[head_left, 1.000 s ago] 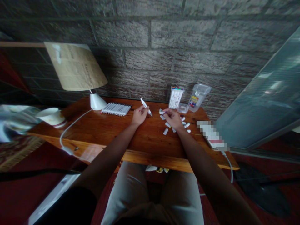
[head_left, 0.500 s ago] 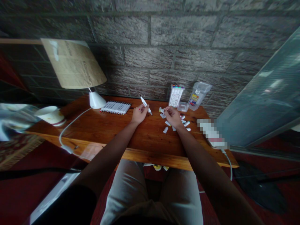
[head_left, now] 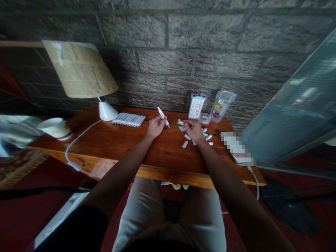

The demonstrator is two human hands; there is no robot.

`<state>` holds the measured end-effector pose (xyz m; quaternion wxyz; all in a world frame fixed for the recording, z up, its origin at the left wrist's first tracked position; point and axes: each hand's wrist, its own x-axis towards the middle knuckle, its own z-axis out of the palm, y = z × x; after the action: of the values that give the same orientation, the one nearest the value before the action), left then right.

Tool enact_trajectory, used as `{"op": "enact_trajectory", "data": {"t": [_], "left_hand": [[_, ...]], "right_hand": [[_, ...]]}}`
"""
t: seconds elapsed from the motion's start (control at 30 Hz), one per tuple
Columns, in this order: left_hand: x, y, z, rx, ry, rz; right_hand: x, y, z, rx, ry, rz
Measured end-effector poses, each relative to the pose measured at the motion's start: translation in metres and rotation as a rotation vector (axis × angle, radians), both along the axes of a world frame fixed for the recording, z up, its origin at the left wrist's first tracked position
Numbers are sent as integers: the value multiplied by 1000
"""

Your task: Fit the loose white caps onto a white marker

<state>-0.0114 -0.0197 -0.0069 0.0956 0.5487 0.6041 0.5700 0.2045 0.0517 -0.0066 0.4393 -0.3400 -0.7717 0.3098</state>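
The left hand [head_left: 155, 126] pinches a white marker [head_left: 163, 117] above the wooden desk [head_left: 118, 143], tip tilted down. Just right of the marker, the right hand [head_left: 193, 130] curls over scattered loose caps [head_left: 185, 144] — whether it grips one, I cannot tell. Bare wood runs toward the desk's near edge.

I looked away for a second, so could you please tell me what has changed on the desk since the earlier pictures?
Very little. The right hand has shifted slightly among the loose caps, fingers bent over them. The left hand still holds the white marker tilted up. The row of markers, marker box and lamp stayed put.
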Motion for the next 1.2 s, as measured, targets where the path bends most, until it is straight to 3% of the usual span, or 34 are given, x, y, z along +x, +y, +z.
{"op": "enact_trajectory", "data": {"t": [0.27, 0.47, 0.73, 1.2], "left_hand": [[3, -1, 1, 16, -39, -15], [2, -2, 1, 0, -8, 5], [2, -1, 0, -12, 12, 14], [2, -1, 0, 4, -19, -22]], "right_hand": [[-3, 5, -5, 1, 79, -21], [-4, 2, -1, -111, 185, -11], [-2, 4, 2, -89, 134, -37], [-4, 16, -12, -77, 165, -78]]}}
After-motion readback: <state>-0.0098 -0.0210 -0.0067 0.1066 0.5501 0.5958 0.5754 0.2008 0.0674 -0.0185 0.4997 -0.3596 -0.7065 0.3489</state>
